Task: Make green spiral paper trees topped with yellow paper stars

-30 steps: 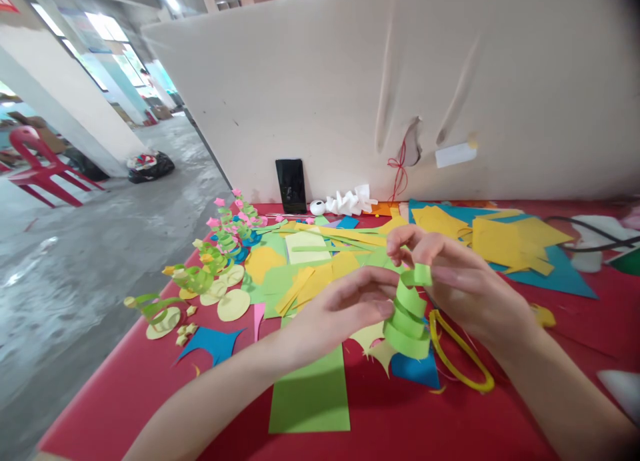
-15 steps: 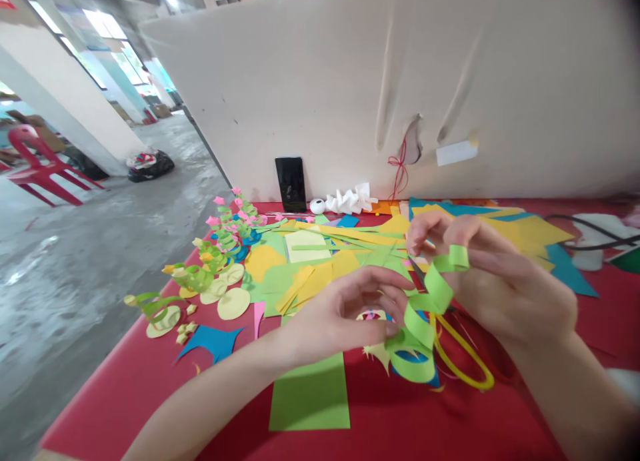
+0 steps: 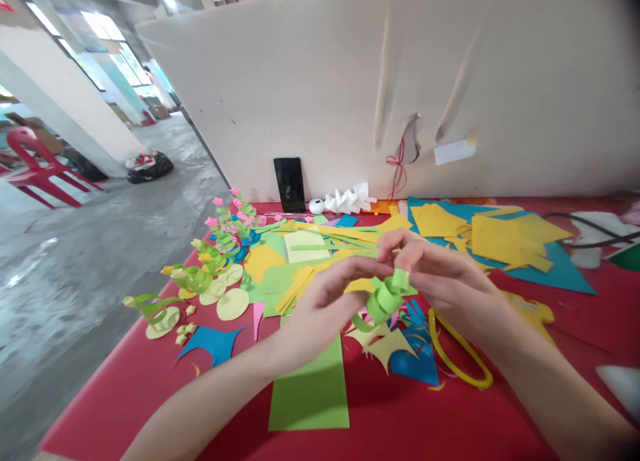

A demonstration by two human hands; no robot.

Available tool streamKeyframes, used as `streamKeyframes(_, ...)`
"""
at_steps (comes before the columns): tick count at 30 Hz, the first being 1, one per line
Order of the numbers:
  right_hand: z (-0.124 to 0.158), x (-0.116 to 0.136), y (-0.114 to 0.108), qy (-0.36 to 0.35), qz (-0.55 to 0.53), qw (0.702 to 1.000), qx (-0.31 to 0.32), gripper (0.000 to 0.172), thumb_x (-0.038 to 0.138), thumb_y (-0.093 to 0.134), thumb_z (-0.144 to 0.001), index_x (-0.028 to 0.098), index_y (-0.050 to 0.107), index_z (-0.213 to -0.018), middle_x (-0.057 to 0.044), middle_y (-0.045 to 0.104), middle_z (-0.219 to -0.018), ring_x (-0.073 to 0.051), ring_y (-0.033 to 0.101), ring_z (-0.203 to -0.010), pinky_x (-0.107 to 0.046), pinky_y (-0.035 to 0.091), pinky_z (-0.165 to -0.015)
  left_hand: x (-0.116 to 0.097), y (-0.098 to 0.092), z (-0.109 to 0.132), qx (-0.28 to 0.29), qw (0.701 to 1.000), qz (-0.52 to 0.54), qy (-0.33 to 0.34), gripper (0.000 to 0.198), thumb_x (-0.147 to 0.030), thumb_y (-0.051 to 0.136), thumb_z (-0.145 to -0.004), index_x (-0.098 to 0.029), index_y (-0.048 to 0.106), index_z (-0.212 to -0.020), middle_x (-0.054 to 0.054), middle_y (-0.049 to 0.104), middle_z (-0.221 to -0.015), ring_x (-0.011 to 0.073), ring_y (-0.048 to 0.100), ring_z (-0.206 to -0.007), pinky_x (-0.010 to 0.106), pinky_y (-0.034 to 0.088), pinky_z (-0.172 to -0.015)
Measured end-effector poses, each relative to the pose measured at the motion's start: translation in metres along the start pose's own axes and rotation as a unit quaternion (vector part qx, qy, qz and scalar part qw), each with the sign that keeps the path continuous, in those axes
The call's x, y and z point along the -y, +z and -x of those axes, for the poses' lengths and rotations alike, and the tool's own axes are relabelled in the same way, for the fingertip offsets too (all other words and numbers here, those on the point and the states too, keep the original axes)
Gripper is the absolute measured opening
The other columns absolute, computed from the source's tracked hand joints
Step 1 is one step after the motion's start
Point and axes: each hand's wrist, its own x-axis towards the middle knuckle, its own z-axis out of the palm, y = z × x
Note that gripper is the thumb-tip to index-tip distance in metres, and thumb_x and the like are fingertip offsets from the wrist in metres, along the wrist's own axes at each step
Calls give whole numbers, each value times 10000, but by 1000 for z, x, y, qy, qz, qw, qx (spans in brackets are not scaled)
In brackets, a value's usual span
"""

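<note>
A green paper spiral point(image 3: 383, 299) hangs between both my hands above the red table point(image 3: 410, 421). My right hand point(image 3: 445, 281) pinches its top end with thumb and forefinger. My left hand point(image 3: 327, 301) has its fingers curled against the coil's left side and grips it. Below the hands lie a pale yellow star cut-out point(image 3: 387, 346), a blue paper scrap point(image 3: 415, 364) and a green paper sheet point(image 3: 313, 391).
Finished spiral paper trees point(image 3: 210, 264) on pale discs stand in a row at the table's left edge. Yellow and blue sheets point(image 3: 500, 244) lie at the right, a yellow loop point(image 3: 457, 357) near my right wrist. A black phone point(image 3: 289, 184) leans on the back board.
The spiral was stretched out to the right half a second ago. It is now drawn up into a tight coil, and both hands have come together over the table's middle.
</note>
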Motion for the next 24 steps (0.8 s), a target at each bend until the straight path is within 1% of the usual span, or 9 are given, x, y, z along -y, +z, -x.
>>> streamKeyframes(2,0,-2,2,-1,18,1000,-11,83,265,564,-861,283,627,-808,2,497,-1025,-138,480,-1011,-259,409,-850,0,-1,0,-20,1000,-6,1,174,-232,516,-876,-266,653,-978,-6,641,-1026,161,553,-1005,239,433,-829)
streamKeyframes(4,-1,-2,3,-6,34,999,-27,62,260,591,-847,295,637,-824,10,485,-1032,-133,465,-1035,-266,387,-887,0,0,-1,-32,999,-24,8,171,-313,583,-844,-247,646,-989,13,643,-1030,172,561,-983,245,441,-812)
streamKeyframes(5,-2,-2,4,-7,41,999,-33,48,260,609,-834,296,640,-825,10,483,-1027,-136,465,-1037,-273,383,-895,0,0,-1,-36,998,-39,19,192,-319,620,-819,-237,639,-992,20,641,-1032,174,564,-984,247,442,-816)
streamKeyframes(7,-4,-2,4,-8,54,998,-37,38,249,651,-799,286,645,-808,8,488,-1008,-143,476,-1020,-290,383,-900,-1,1,-2,-41,996,-70,47,215,-295,669,-784,-223,629,-983,23,641,-1026,168,564,-999,247,432,-855)
streamKeyframes(9,-5,-3,3,-8,64,997,-39,64,227,682,-768,272,641,-787,4,495,-994,-150,484,-1003,-301,388,-891,-1,1,-3,-46,993,-88,61,196,-273,684,-772,-219,628,-952,10,646,-987,148,571,-967,237,430,-862)
streamKeyframes(12,-5,-4,2,-13,75,996,-40,105,196,697,-745,258,612,-748,3,494,-988,-152,483,-999,-298,392,-876,-2,1,-3,-42,994,-88,45,106,-246,668,-784,-215,638,-880,-11,660,-913,122,590,-894,219,444,-822)
streamKeyframes(14,-5,-3,1,-15,83,996,-37,125,182,699,-737,252,594,-730,3,490,-986,-152,480,-1003,-292,395,-864,-3,1,-4,-35,996,-73,35,64,-215,654,-792,-213,649,-856,-14,669,-900,116,600,-874,205,453,-782)
streamKeyframes(20,-3,0,1,-21,108,994,-7,125,202,692,-745,264,585,-762,12,467,-905,-127,486,-886,-260,416,-771,-3,-1,-8,-42,999,26,-7,64,-166,647,-780,-215,683,-797,-29,645,-781,70,578,-710,156,457,-639)
streamKeyframes(24,-2,-1,3,-22,133,991,-10,249,177,765,-651,244,543,-739,19,458,-882,-130,457,-862,-251,403,-756,-3,-3,-8,-62,997,29,-18,54,-162,667,-761,-205,698,-768,-17,646,-778,71,575,-713,148,462,-641)
